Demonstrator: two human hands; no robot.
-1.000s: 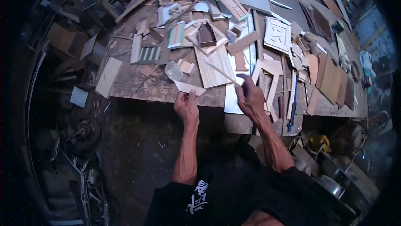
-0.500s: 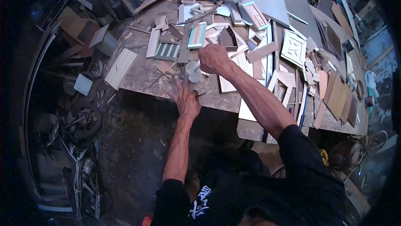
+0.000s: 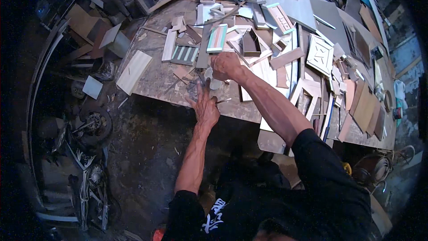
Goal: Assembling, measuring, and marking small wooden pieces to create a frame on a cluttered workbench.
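A small translucent whitish cup (image 3: 215, 83) stands near the table's front edge, partly covered by my hands. My right hand (image 3: 226, 66) is closed in a fist just above the cup's far side; what its fingers grip is hidden. From the near side my left hand (image 3: 207, 108) reaches up with its fingers spread, their tips at or beside the cup. A thin pale stick (image 3: 224, 100) shows beside my left thumb, and I cannot tell whether it is held or lies on the tabletop. Beyond my right fist lies a small striped panel (image 3: 217, 38) with green edges.
The worn wooden table (image 3: 154, 82) carries many offcuts. A green-striped piece (image 3: 184, 54), a dark open box frame (image 3: 251, 45) and a carved white square panel (image 3: 319, 55) lie around my hands. A pale board (image 3: 134, 72) overhangs the left edge. Scrap and a wheel (image 3: 94, 124) lie on the floor.
The whole view has shifted slightly to the right. My right fist sits a little lower over the cup, hiding more of it. My left fingers remain spread beside it.
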